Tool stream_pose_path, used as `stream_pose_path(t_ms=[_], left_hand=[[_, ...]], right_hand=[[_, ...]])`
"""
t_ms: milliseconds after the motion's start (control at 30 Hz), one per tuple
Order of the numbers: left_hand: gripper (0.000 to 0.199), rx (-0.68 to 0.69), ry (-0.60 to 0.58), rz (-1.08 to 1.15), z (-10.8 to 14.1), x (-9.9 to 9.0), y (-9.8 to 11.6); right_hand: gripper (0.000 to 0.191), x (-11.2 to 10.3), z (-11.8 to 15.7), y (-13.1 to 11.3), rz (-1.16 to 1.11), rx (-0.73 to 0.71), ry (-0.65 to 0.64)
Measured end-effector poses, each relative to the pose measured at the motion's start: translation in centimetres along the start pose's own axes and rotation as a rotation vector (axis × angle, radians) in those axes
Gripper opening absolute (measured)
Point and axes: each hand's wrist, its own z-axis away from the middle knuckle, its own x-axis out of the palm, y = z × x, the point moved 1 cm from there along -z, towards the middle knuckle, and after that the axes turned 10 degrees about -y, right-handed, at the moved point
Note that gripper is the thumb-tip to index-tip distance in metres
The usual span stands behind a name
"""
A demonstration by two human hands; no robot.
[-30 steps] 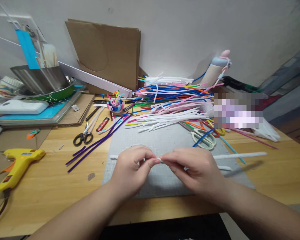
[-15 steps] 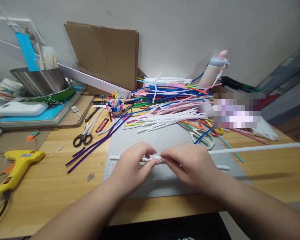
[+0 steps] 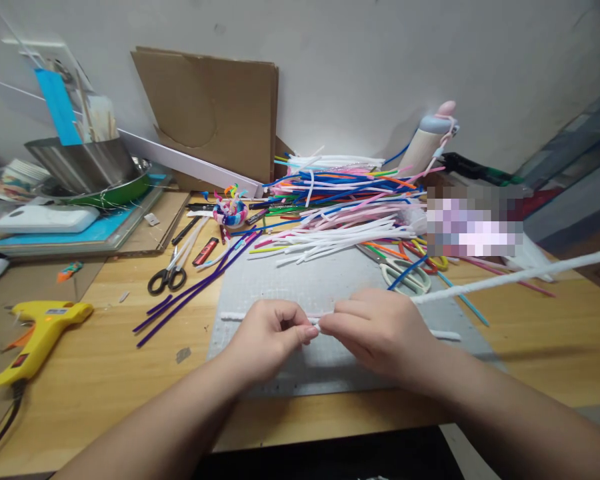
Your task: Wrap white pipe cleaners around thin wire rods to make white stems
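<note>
A long white pipe cleaner runs from between my hands out past the right edge of the view, sloping upward. My left hand pinches its near end between thumb and fingers. Close beside it, my right hand grips the same white stem, the fingertips almost meeting those of the left. Another white pipe cleaner lies on the grey cutting mat behind my hands, its middle mostly hidden. The exact end under my fingertips is covered.
Bundles of coloured pipe cleaners lie at the back. Green-handled scissors rest behind my right hand, black-handled scissors to the left. Purple pipe cleaners lie nearby. A yellow glue gun sits far left, cardboard against the wall.
The long pipe cleaner's free right end has swung upward and beyond the right edge. My left fingers have closed more tightly, and both hands stay near the same spot.
</note>
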Motion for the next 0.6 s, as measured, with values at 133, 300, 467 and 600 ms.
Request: stream_pose_path(t_ms=[133,300,467,600], left_hand=[[0.023,-0.097,-0.143,0.308,-0.4,0.2,-0.5],[0.016,0.12,0.086,-0.142,-0.3,0.3,-0.3],[0.012,0.282,0.329,-0.479,-0.1,-1.1,-0.3],[0.006,0.37,0.461,-0.585,-0.3,-2.8,-0.5]], right_hand=[[0.024,0.1,0.0,0.3,-0.027,-0.019,-0.003],[0.016,0.6,0.0,0.6,-0.097,0.074,-0.037],[0.021,0.1,-0.1,1.9,-0.127,0.164,0.025],[0.019,-0.6,-0.2,3.4,-0.185,0.23,0.014]])
